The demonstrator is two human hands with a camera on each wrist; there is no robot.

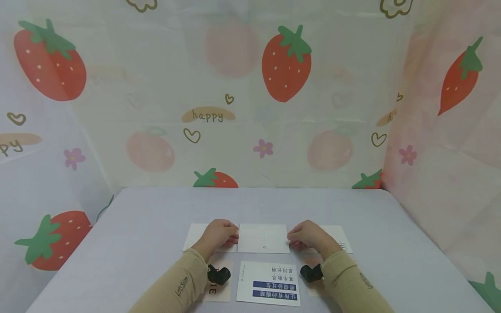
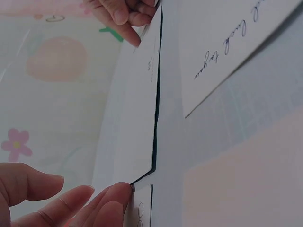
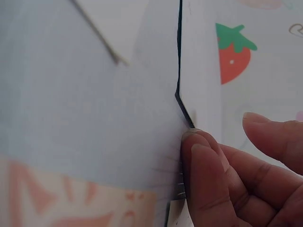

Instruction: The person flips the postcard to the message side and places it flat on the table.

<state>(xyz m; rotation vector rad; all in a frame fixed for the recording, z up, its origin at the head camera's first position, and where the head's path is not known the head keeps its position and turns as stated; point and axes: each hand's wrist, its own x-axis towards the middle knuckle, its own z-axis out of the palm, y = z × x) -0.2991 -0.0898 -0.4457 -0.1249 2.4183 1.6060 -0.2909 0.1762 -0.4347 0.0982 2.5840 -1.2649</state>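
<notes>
Blank-looking and white, with a thin centre line, a postcard [image 1: 264, 238] lies in the middle of the back row. At its left edge are the fingertips of my left hand [image 1: 220, 234]; in the left wrist view they meet the card's corner, the thumb held apart. My right hand [image 1: 311, 236] touches the opposite edge with its fingertips, its thumb also lifted away. Partly under the hands are a left white card [image 1: 194, 235] and a right white card [image 1: 340, 234]. A postcard with blue text bars [image 1: 250, 278] lies nearer, its print upside down.
Beside the printed postcard, a pinkish card with lettering [image 1: 221, 294] lies left and another pinkish card [image 1: 315, 291] right, both partly hidden by sleeves and black wrist devices. A strawberry-patterned cloth [image 1: 242, 148] encloses the white table [image 1: 156, 204] behind and at the sides.
</notes>
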